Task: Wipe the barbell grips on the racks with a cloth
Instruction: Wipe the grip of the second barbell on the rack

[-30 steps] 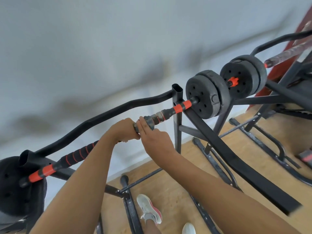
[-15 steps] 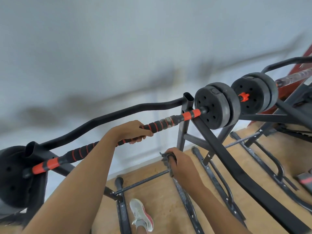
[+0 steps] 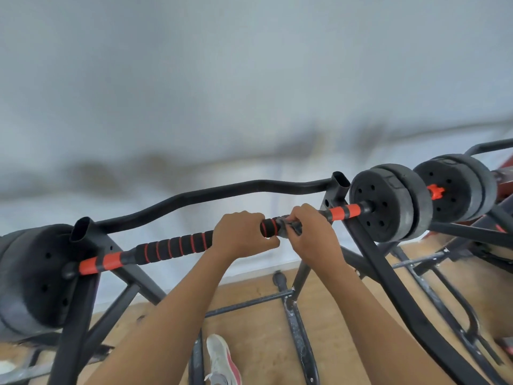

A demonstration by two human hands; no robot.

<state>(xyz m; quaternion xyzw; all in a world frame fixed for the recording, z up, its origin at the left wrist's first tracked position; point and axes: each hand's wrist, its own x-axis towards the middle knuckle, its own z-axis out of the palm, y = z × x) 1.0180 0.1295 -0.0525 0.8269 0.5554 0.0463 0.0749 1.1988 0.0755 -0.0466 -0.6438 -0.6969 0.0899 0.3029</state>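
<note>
Barbell grip (image 3: 172,247): a black foam sleeve ringed with thin red bands, running along the middle of a barbell (image 3: 129,257) that lies across the two uprights of a rack (image 3: 76,315), well above the wooden floor (image 3: 263,334); by its look the foam is soft and gives a little under pressure, ribbed and grippy rather than slick, so a cloth should drag on it, not slide.

At the far left a dark weight plate (image 3: 30,276) sits on the barbell's end; next comes an orange band (image 3: 100,263) where the barbell meets the left cradle. With plates at both ends it is likely heavy and stiff, not a thing to lift for this job, though it may roll in its cradles when rubbed.

Next, the left hand (image 3: 241,236) is clenched round the foam near the middle, a sensible place to steady it against turning. Just beside it, touching the grip, a small grey cloth (image 3: 287,230) is bunched against the barbell; it looks limp and light; the right hand (image 3: 313,234) grasps it, fingers curled over cloth and barbell together.

Further right come a second orange band (image 3: 344,212), the right upright (image 3: 340,187) and a pair of black plates (image 3: 388,202); beyond them another bar's plates (image 3: 458,187) are partly in view.
</note>
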